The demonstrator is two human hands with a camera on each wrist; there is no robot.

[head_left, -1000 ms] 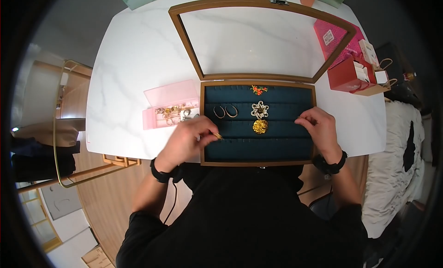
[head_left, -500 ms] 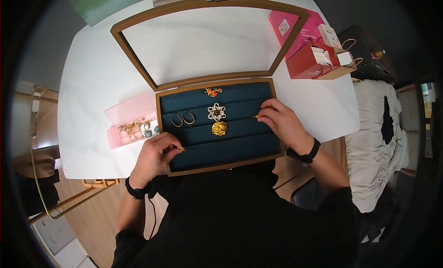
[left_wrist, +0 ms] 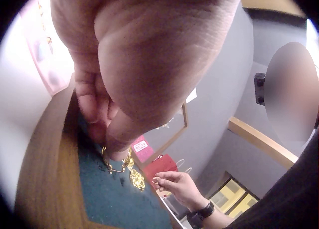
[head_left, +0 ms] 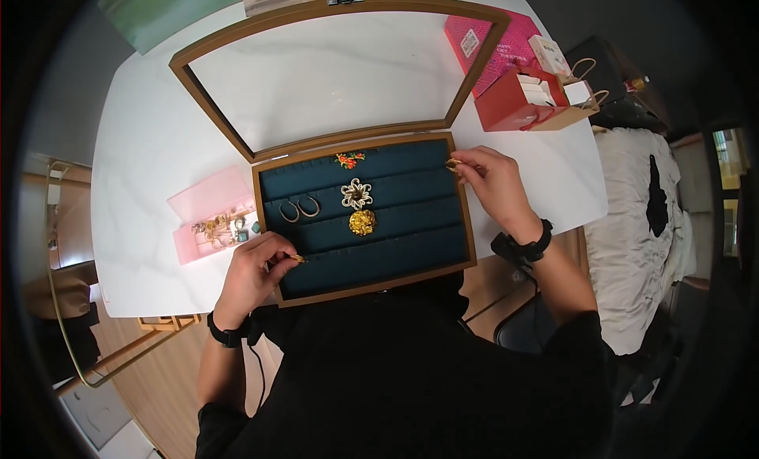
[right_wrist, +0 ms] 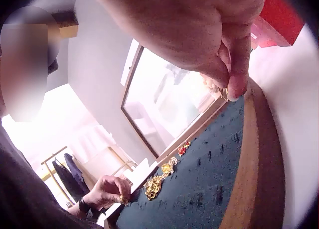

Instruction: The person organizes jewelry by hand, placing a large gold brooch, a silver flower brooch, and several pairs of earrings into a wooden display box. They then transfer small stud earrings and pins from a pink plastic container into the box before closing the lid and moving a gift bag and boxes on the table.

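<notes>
A wooden jewelry case [head_left: 472, 241] with a dark teal, ridged lining lies in front of me. My left hand [head_left: 251, 271] pinches a small gold earring [head_left: 297, 258] between thumb and index finger, low over the case's left side. At the upper right corner my right hand [head_left: 494, 182] pinches another small gold earring [head_left: 452, 166], fingertips close to the lining. Between the hands lie a red flower brooch [head_left: 349, 160], a pale flower brooch [head_left: 356, 193] and a round gold brooch [head_left: 362, 222]. Two hoop earrings [head_left: 309, 207] sit in a slot at left.
The case's glass lid [head_left: 340, 71] stands raised behind it. Left of the case is an opened pink box [head_left: 186, 245] holding several pieces of jewelry. At the back right are a pink package [head_left: 490, 44] and a red paper bag [head_left: 500, 103] with white boxes inside.
My right hand has moved from the case's right middle up to its upper right corner. The left hand has stayed at the lower left rows. The head view has swung, shifting the case left.
</notes>
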